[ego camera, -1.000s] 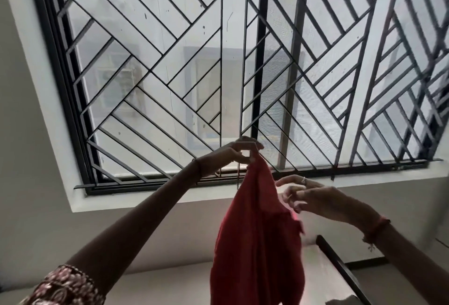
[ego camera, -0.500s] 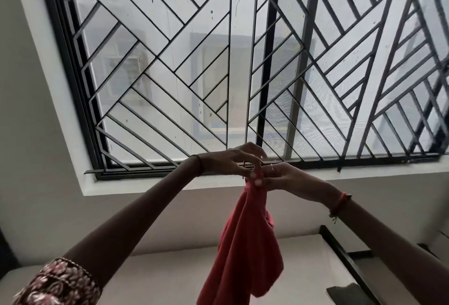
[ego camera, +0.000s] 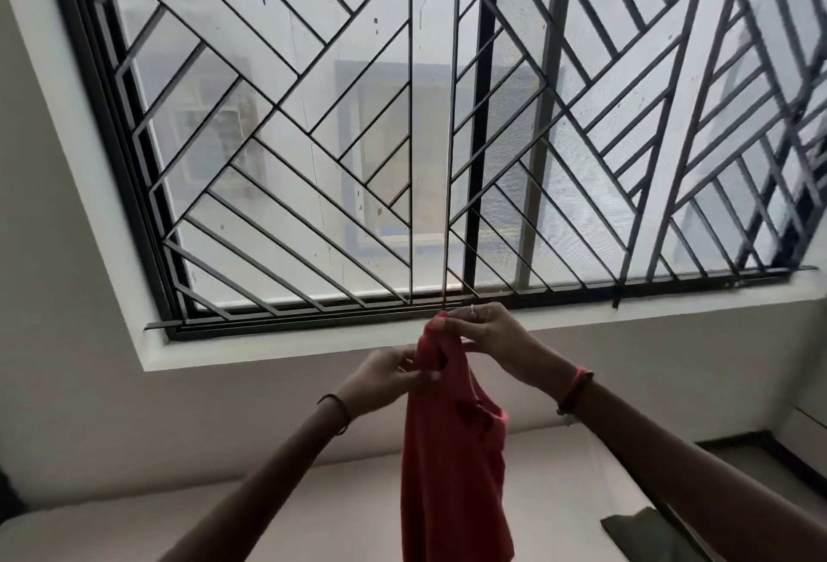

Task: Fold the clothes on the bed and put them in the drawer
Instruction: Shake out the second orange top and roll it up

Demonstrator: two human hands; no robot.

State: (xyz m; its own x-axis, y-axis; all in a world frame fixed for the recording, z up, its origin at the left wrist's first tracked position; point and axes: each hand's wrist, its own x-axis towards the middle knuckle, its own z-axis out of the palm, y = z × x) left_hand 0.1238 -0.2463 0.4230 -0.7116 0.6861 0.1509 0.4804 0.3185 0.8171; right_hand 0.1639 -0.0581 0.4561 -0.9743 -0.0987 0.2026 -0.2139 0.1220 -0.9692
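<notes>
Standing at the bed (ego camera: 112, 530), I hold a red top (ego camera: 452, 449) up in the air in front of the window grille (ego camera: 313, 136). My right hand (ego camera: 488, 333) pinches its upper end between thumb and fingers, level with the sill (ego camera: 268, 349). My left hand (ego camera: 385, 376) pinches the cloth just below, at what looks like a strap or armhole edge. The rest of the top hangs straight down between my forearms, bunched and unfolded, its lower end out of frame.

The task looks to be at an early stage for this piece. I judge the top is being sorted out for a first fold, with no crease made yet. A dark cloth (ego camera: 644, 534) lies on the bed at lower right; I cannot tell whether it is folded. No drawer is in view, so putting away is all still to do.

Half a second earlier, both hands met at the very top of the garment, the left uppermost. Since then the right hand has taken the top end, and the left has dropped lower along the cloth.
</notes>
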